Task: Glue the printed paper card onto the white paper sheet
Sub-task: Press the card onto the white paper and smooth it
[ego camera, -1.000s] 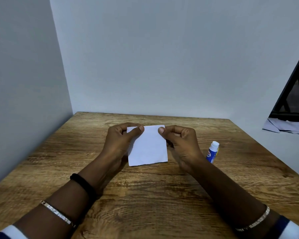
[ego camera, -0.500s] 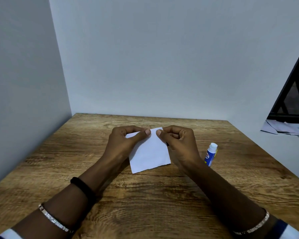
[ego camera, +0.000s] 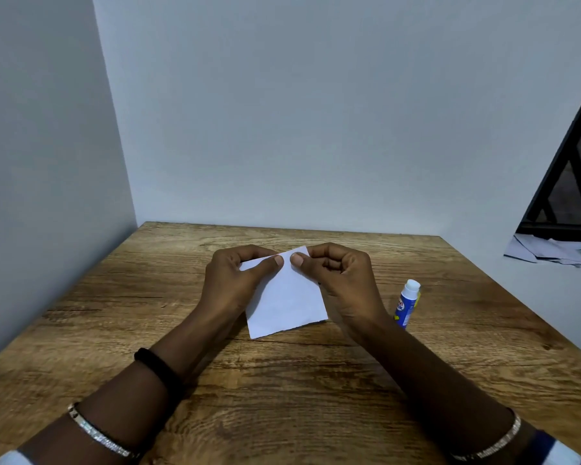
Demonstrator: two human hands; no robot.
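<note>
- Both my hands hold one piece of white paper (ego camera: 287, 303) over the middle of the table (ego camera: 148, 330). My left hand (ego camera: 230, 280) and right hand (ego camera: 342, 280) each pinch its far edge, up at 12 o'clock on the sheet.
- My left thumb (ego camera: 275, 261) and right thumb (ego camera: 297, 260) press on the upper face, tips nearly meeting. The other fingers are curled underneath, so I cannot see where they touch.
- I grip at the top edge with both hands, I think, so the paper hangs flat and I can turn or square it before laying it down.
- The paper runs from my thumbs towards 6 o'clock, skewed a little, with its nearest corner pointing at about 7 o'clock. That corner looks low over the wood — resting or just clear, I cannot tell.
- Only a blank white face shows, so I cannot tell whether this is the card's back or the plain sheet.
- The glue stick (ego camera: 407, 303) stands capped at 3 o'clock from the paper, just beside my right wrist — within easy reach, presumably for the gluing.
- Loose papers (ego camera: 547, 251) lie off the table, out towards 2 o'clock.
</note>
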